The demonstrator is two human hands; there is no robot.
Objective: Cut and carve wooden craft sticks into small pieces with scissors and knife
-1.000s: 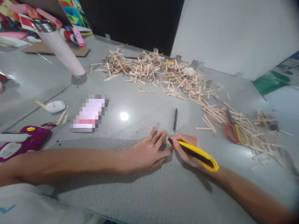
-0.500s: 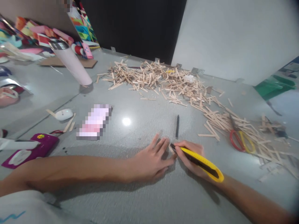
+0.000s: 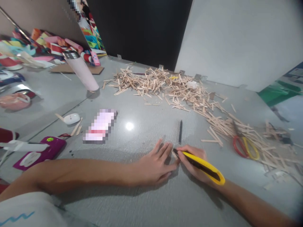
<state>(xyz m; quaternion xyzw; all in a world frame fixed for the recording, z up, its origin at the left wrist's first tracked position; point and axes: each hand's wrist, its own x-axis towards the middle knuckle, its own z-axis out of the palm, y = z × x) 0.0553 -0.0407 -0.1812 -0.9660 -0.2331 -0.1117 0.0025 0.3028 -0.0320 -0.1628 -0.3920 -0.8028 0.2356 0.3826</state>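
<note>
My right hand is closed around a yellow and black box cutter, its tip pointing left and down at the table. Beneath that tip lies a small piece of wooden stick. My left hand rests palm down beside it, fingers partly spread, with the fingertips and thumb holding the stick piece against the tabletop. Part of the stick is hidden by the fingers and the cutter. Just beyond both hands lies a dark pen-like rod.
A heap of cut wooden sticks stretches along the back and right. Scissors with red and yellow handles lie on it. To the left are a phone, a white mouse, a purple device and a pale pink bottle.
The view has shifted slightly, so the surroundings appear lower and those on the left farther right. Both hands stay nearly in place, the cutter still at the stick.
</note>
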